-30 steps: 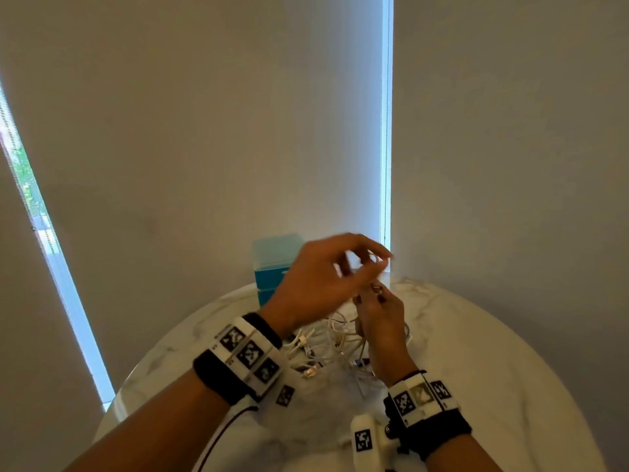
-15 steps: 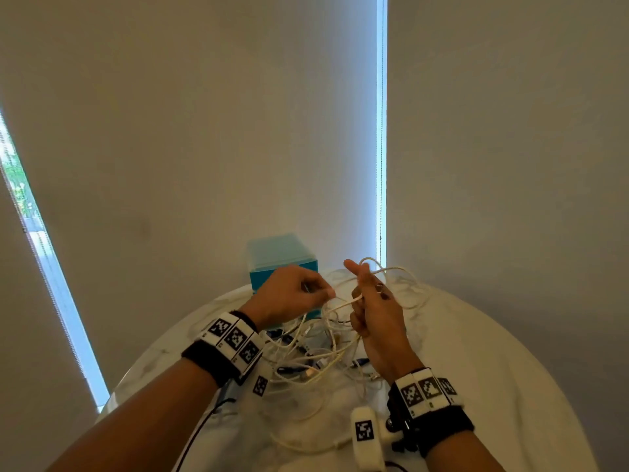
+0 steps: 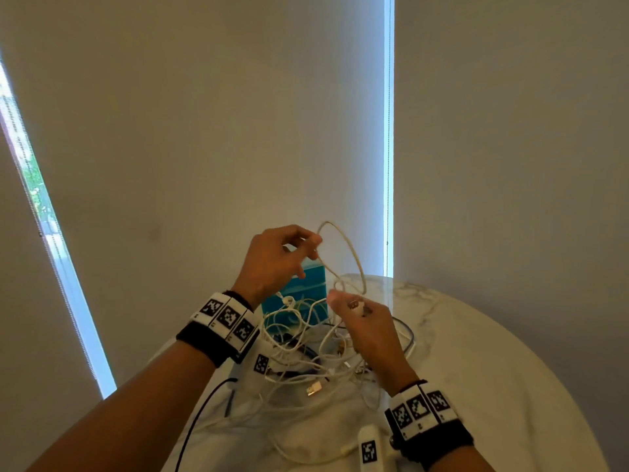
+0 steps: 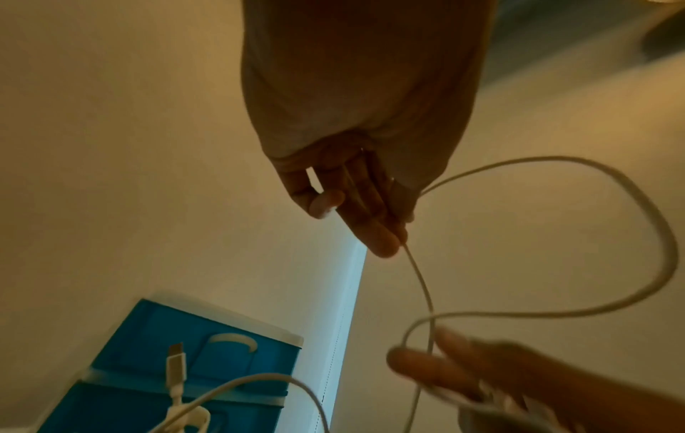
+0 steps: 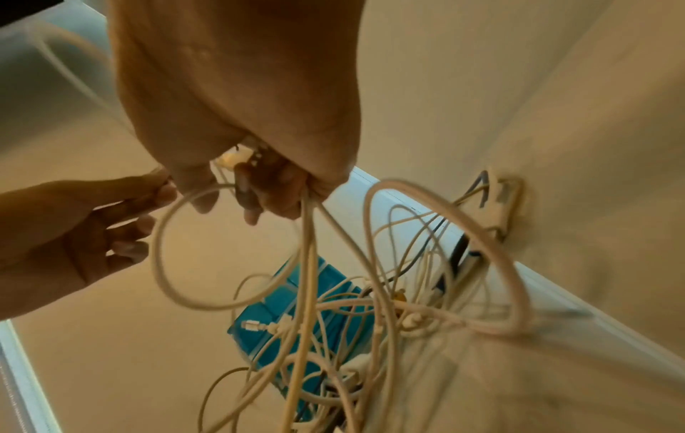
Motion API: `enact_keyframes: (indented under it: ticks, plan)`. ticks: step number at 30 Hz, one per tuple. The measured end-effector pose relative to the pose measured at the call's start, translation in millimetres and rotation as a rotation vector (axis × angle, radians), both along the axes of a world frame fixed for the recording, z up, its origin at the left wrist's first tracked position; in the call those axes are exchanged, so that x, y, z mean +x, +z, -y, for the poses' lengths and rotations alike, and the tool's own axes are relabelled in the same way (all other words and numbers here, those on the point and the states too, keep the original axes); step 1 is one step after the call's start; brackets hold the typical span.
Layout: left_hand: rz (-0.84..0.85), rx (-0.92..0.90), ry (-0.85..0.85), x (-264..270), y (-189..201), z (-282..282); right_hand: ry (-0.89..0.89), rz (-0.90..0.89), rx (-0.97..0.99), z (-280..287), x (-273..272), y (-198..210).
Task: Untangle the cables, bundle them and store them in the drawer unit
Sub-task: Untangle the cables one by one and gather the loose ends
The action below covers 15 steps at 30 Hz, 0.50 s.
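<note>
Left hand [image 3: 272, 258] and right hand [image 3: 366, 323]: one white cable [image 3: 354, 253] is pinched by both.
Its loop is held above the tangle [image 3: 306, 356], with the drawer unit [image 3: 299, 291] just beyond.

Over a round white marble-patterned table [image 3: 483, 362], the left hand [image 3: 272, 260] is raised, its fingertips pinching a thin cream-white cable [image 3: 343, 247] that arcs up in a loop and drops to the right hand [image 3: 367, 330]. That hand is curled round a white plug end, just above a tangled heap of white and dark cables [image 3: 306, 362] — some strands trail toward the near table edge. Behind the heap stands a small teal plastic drawer unit [image 3: 299, 294], partly hidden by the left hand.
</note>
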<state>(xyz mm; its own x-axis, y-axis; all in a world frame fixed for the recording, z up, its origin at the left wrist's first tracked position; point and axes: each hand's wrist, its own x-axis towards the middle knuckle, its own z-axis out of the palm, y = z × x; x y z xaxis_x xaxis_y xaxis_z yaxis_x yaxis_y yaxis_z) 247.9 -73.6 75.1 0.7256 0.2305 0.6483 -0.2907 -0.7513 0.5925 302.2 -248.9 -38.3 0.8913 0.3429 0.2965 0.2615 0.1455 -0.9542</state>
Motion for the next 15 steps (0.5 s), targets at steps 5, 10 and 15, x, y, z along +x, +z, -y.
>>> enact_keyframes:
  ticks: [5, 10, 15]
  plan:
    - [-0.062, 0.121, -0.086, -2.4, -2.7, 29.5, -0.267, 0.087, -0.056, -6.4, 0.6, -0.1]
    - [-0.137, 0.167, -0.171, -3.9, 1.0, 41.8, -0.415, 0.121, 0.116, -2.6, -5.7, 0.6]
    - [-0.21, 0.082, -0.276, -5.6, -2.7, 34.3, -0.429, 0.083, 0.107, -3.6, 4.1, -2.8]
